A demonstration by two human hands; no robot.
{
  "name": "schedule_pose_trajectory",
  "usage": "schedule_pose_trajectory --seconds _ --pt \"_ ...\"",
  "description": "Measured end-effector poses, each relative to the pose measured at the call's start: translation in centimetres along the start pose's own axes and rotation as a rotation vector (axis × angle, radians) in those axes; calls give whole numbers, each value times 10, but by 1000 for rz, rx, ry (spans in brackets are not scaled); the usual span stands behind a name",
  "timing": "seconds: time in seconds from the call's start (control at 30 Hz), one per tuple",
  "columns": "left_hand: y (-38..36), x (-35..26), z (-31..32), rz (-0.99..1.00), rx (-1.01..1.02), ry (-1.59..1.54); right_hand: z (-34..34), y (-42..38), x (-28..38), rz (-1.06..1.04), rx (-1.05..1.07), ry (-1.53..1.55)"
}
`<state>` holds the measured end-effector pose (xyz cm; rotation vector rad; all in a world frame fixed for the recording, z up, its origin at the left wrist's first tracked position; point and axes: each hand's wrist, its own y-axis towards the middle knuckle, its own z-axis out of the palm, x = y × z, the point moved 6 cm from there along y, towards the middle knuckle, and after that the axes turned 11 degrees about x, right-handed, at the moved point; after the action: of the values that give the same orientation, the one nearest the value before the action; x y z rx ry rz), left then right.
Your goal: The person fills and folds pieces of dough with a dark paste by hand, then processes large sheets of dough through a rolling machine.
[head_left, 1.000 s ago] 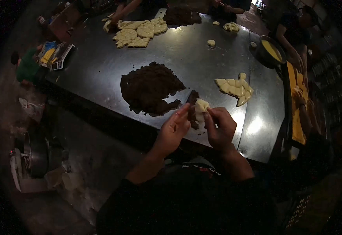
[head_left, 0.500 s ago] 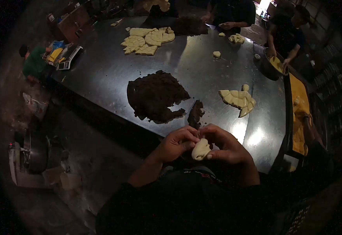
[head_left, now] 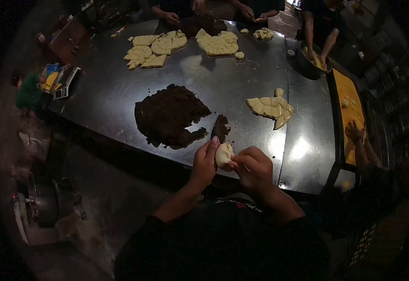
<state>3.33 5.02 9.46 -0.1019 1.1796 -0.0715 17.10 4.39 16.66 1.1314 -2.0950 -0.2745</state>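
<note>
Between my two hands, above the near edge of the metal table, is a pale dough ball (head_left: 223, 156). My left hand (head_left: 205, 161) holds it from the left, thumb pointing up. The fingers of my right hand (head_left: 253, 168) pinch its right side. Whether anything is inside the dough is hidden. Just beyond lies a small strip of dark brown paste (head_left: 221, 128), beside a large crumbly mound of the same paste (head_left: 169, 117). To the right on the table rests a cluster of pale dough pieces (head_left: 272, 109).
More dough pieces (head_left: 155, 47) and a dough slab (head_left: 218, 44) lie toward the far side. At the far right, a co-worker's hands reach into a metal bowl (head_left: 303, 58). Another person's hand touches a yellow surface (head_left: 349, 110). A scale (head_left: 67, 84) stands at the left.
My view has shifted, and the table contents appear further left and higher. My left hand has turned more upright around the dough, while my right fingers now pinch its side. A dough slab appears at the far side.
</note>
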Motion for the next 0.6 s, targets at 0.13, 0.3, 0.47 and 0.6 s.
schedule_pose_trajectory --seconds 0.13,0.3,0.47,0.6 --pt "2 17 12 -100 160 -74 -15 14 -22 308 26 586" --pt "4 36 36 -390 165 -250 -3 5 -20 176 218 122" --pt "11 87 49 -815 105 -248 10 -19 -38 288 239 -34" --pt "29 175 16 -569 235 -68 32 -58 -110 554 323 -64"
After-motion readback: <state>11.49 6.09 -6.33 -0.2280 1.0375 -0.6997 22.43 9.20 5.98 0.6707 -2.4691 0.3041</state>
